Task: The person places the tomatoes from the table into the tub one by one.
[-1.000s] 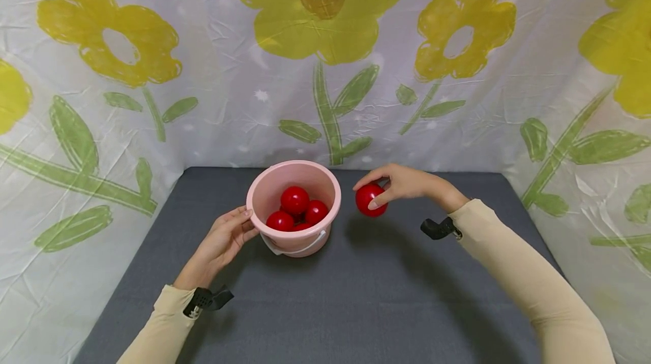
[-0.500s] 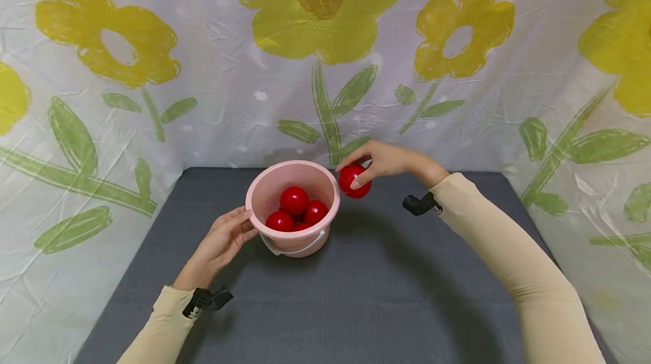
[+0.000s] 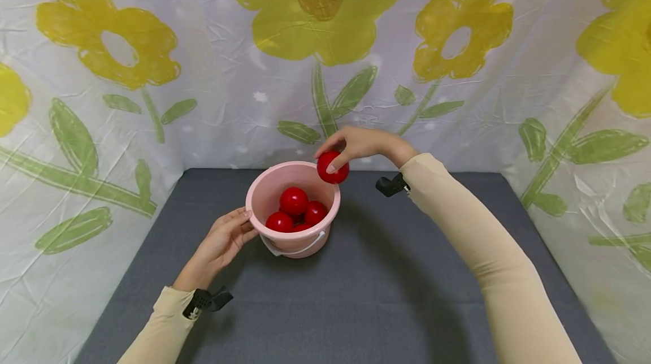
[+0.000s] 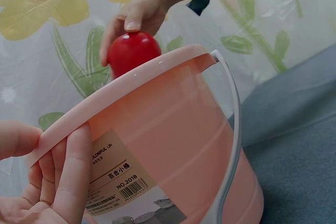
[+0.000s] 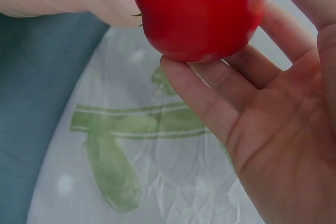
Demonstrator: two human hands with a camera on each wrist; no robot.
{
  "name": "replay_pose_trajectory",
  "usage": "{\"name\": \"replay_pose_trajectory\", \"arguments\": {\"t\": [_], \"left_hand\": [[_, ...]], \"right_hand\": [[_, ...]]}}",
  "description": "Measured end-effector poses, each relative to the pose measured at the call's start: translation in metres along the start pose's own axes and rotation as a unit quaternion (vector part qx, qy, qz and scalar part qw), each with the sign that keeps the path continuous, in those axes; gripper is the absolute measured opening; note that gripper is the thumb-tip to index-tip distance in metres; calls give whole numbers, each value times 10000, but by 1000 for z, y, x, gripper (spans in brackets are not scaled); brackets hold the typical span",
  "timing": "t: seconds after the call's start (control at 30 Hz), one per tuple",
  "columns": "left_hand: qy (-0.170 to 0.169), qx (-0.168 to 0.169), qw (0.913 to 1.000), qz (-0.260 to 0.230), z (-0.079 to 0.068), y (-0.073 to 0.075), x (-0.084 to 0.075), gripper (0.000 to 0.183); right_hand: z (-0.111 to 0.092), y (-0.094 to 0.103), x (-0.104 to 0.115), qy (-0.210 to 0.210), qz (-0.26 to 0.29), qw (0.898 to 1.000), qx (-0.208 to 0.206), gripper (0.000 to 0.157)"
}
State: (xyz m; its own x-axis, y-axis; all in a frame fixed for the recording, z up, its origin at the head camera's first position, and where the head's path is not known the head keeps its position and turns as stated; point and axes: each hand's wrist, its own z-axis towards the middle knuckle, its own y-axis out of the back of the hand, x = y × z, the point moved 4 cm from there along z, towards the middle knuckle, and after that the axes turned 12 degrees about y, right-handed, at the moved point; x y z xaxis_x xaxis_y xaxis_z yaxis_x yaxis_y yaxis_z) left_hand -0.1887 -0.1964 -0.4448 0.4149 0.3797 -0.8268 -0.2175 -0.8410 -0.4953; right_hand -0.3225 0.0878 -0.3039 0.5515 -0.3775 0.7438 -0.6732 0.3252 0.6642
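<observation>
A pink bucket (image 3: 307, 244) with a white handle stands on the table, and several red tomatoes (image 3: 294, 201) lie inside it. My left hand (image 3: 220, 246) holds the bucket's rim at its left side; in the left wrist view the thumb is over the rim and the fingers (image 4: 75, 174) lie against the outer wall. Over the far right part of the rim, my right hand (image 3: 362, 143) grips another tomato (image 3: 333, 167) between thumb and fingers. Small pointed green leaves show on that tomato (image 5: 197, 14) in the right wrist view.
The bucket stands near the back of a table covered with dark grey cloth (image 3: 325, 307). A white curtain printed with yellow flowers (image 3: 224, 98) hangs behind and at both sides. A printed label (image 4: 123, 177) is on the bucket's wall.
My right hand has moved left and away from me with the tomato, from beside the bucket to above its rim. The left hand and the bucket have stayed in place.
</observation>
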Motion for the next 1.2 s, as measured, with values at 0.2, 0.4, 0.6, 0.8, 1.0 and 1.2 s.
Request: {"name": "replay_pose_trajectory", "arguments": {"t": [0.2,0.4,0.6,0.8,1.0,1.2], "left_hand": [[-14,80,9999,-72,2,0,1,17],[-4,1,10000,-26,2,1,1,18],[14,-18,10000,-3,2,1,1,18],[9,-8,10000,-1,2,2,1,19],[16,58,10000,-22,2,2,1,18],[20,72,10000,-39,2,2,2,18]], "right_hand": [[17,2,2,-174,-164,9997,31,47],[31,-2,5,-238,-181,9994,150,44],[44,-10,10,-204,-202,9987,427,46],[57,-23,16,-88,-88,9976,682,45],[65,-38,21,-51,41,9961,885,45],[68,-51,22,-129,-7,9940,1086,44]]}}
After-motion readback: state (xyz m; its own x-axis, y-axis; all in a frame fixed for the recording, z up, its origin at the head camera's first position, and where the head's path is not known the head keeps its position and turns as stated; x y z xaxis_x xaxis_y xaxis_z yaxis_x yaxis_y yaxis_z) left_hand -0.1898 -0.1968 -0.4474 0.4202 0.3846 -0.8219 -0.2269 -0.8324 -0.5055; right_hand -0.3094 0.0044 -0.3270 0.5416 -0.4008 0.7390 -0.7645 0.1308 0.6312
